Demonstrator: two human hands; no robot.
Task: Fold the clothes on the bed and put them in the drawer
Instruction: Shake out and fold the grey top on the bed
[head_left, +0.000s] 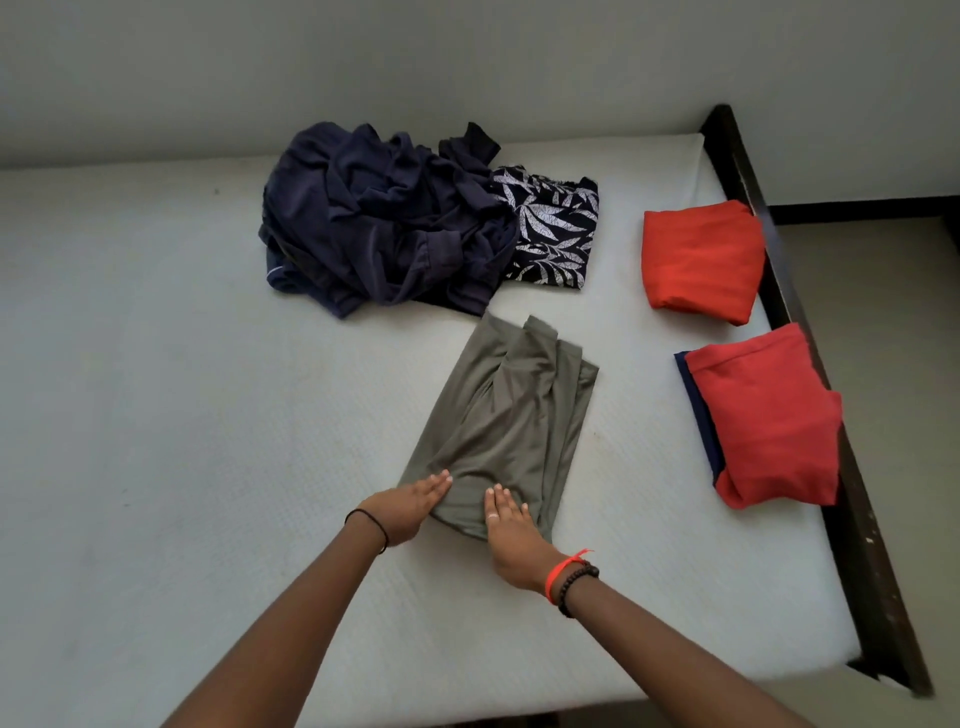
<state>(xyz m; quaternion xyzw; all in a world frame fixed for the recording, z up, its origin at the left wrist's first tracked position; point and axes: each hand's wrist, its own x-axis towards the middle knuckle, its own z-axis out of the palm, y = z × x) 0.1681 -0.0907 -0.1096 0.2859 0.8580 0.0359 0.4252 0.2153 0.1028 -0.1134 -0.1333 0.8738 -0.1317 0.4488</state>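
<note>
An olive-grey garment (511, 415) lies partly folded in the middle of the white mattress (156, 415). My left hand (410, 506) rests flat at its near left corner, fingers on the cloth. My right hand (511, 535) lies flat on its near edge, fingers spread. Neither hand grips the fabric. Behind it sits a crumpled pile of navy clothes (379, 218), with a dark leaf-print garment (556, 234) next to it. Two folded stacks lie at the right: an orange-red one (698, 260) and a red one on top of a navy piece (769, 421).
A dark wooden bed frame (852, 519) runs along the mattress's right side. A pale wall stands behind the bed. Beyond the frame at the right is bare floor. No drawer is in view.
</note>
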